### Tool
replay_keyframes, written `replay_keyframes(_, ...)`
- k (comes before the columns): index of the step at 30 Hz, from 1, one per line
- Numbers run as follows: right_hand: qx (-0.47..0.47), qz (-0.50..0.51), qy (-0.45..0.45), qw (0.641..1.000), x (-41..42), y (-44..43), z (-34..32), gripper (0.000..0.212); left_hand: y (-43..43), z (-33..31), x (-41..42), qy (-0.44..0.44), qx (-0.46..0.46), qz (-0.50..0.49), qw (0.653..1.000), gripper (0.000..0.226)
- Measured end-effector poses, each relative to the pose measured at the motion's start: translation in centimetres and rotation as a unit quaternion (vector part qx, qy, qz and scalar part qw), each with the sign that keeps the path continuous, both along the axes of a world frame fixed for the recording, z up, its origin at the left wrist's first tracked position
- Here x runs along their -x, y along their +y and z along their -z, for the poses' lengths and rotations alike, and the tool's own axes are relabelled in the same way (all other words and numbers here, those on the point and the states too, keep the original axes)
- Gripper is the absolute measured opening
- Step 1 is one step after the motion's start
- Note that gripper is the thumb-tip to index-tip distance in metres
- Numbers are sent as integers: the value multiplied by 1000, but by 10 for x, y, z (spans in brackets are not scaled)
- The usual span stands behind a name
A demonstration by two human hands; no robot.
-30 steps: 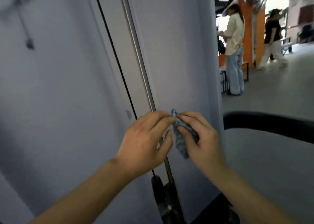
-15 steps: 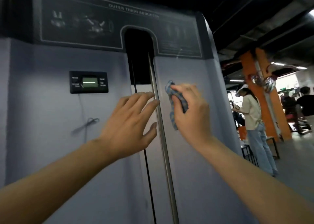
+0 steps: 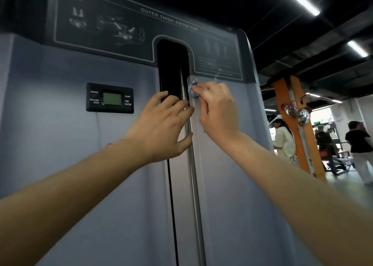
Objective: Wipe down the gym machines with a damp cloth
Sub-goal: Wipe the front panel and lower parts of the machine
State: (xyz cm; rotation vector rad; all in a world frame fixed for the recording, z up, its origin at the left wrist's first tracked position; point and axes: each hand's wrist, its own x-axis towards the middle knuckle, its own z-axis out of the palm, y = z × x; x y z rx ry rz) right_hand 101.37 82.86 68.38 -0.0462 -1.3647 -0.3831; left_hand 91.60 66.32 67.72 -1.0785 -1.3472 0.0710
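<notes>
The right hand [image 3: 216, 108] bunches the blue cloth [image 3: 192, 86] under its curled fingers, the cloth poking out past the fingertips against the grey machine cover [image 3: 232, 185], just right of the dark slot [image 3: 171, 67]. The left hand [image 3: 161, 128], fingers spread and holding nothing, lies just left of it across the steel rod [image 3: 194, 185].

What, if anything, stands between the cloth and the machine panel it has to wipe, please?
Nothing visible: the right hand holds the cloth against the upper corner of the grey panel; the left hand lies to its left, over the slot.
</notes>
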Motion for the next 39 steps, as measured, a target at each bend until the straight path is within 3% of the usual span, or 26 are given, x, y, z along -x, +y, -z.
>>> replay_keyframes(5, -19, 17, -28, 999, -7, 10, 34, 24, 0, 0, -1, -16, -10, 25, 1000, 58)
replay_keyframes(14, 20, 21, -19, 999, -7, -11, -23, 28, -1, 0, -2, -25, -10, 27, 999, 55)
replay_keyframes(23, -14, 2, -89, 996, -13, 1, 99, 35, -9, 34, 0, -59, -13, 33, 998, 55)
replay_keyframes(32, 42, 12, -25, 999, -5, -12, 36, 27, -9, 35, 1, -62, -16, 22, 998, 55)
replay_keyframes(39, 34, -39, -63, 997, -15, -1, 128, 34, -8, 36, 1, -58, -18, 29, 998, 55)
